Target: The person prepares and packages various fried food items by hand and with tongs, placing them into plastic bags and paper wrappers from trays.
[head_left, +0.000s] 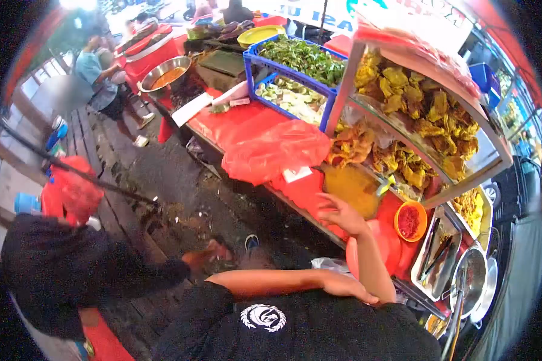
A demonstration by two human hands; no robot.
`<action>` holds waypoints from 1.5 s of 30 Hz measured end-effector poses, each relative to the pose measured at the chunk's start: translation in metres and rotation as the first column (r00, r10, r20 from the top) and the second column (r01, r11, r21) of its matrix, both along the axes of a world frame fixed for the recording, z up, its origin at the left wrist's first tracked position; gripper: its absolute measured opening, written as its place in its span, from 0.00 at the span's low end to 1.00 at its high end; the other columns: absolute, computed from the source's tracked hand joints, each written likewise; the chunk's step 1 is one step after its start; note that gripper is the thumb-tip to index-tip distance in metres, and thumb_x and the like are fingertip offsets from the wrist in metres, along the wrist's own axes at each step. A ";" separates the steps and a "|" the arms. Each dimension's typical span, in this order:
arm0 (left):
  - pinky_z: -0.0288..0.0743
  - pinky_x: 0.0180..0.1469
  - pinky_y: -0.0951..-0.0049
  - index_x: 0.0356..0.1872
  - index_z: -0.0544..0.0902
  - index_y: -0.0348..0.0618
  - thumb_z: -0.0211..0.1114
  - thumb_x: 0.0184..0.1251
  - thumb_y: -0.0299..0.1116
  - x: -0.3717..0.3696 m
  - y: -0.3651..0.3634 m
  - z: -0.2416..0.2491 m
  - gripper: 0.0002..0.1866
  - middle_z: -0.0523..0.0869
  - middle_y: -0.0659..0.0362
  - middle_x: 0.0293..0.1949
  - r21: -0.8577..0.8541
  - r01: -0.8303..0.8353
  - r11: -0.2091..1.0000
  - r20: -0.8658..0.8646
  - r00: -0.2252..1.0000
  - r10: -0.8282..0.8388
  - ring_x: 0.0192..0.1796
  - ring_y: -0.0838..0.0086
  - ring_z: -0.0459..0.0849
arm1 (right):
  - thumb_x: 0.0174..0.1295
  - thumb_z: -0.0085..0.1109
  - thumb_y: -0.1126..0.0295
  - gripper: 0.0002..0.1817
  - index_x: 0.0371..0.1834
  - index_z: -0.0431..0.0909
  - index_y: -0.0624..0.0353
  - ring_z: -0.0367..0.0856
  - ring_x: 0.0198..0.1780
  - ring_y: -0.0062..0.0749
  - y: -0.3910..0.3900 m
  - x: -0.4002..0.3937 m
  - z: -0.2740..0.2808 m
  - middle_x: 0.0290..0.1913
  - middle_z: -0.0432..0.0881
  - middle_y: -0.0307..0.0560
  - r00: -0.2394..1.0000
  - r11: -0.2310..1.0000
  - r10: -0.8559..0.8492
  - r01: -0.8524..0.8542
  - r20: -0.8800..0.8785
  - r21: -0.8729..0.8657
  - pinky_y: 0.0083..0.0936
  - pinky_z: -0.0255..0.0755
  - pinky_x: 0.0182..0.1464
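Note:
My right hand [341,215] is raised with bent, spread fingers and nothing in them. It is in front of a round wooden chopping board [358,183] and seems apart from it. My left forearm crosses my body, and my left hand [348,285] rests against my right arm near the elbow, its fingers laid fairly flat. Close to my right hand are a red plastic sheet [271,153], a small white paper [297,174] and an orange bowl [411,221] of red shreds. A glass case holds yellow fried chicken pieces [430,114].
A person in black [90,271] stands close on my left, one hand [208,254] reaching toward me. Blue crates [292,78] hold greens and sliced vegetables. On the right are a metal tray with tongs [438,259] and a pan [471,274]. A metal bowl [165,75] stands farther off.

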State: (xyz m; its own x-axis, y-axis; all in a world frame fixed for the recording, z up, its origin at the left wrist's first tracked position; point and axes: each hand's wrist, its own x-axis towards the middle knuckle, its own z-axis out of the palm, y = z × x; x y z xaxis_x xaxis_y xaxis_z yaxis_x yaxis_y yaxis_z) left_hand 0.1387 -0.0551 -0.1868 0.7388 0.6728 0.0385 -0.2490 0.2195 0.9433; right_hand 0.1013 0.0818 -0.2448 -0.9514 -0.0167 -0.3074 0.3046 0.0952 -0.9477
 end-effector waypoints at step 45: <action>0.74 0.51 0.55 0.49 0.80 0.37 0.56 0.65 0.21 -0.194 0.161 -0.030 0.13 0.84 0.44 0.42 0.841 -0.507 0.190 -0.188 0.057 0.981 0.46 0.46 0.81 | 0.63 0.56 0.81 0.05 0.36 0.70 0.61 0.69 0.32 0.17 0.040 0.012 0.051 0.36 0.71 0.37 0.374 0.536 -0.715 0.836 -0.591 -0.120 0.17 0.66 0.35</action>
